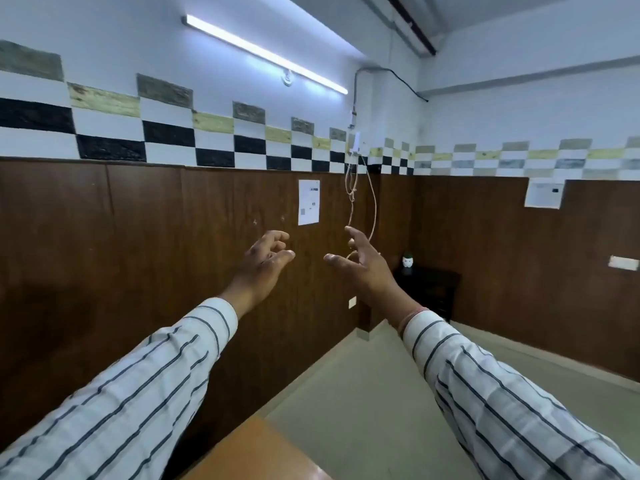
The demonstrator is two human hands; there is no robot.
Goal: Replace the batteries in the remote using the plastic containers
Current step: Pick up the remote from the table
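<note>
Counter [263, 452] corner at bottom edge, bare wood. Striped sleeves [145, 386] stretched forward. Left hand [261, 263] and right hand [363, 263] raised in mid-air, well apart, palms facing in, fingers spread and slightly curled; each grip wide, holding nothing. Remote, batteries, containers out of view. Beyond: wood-panelled wall [138, 237], paper sheet [308, 201], hanging cord [372, 202], lit tube light [266, 53].
</note>
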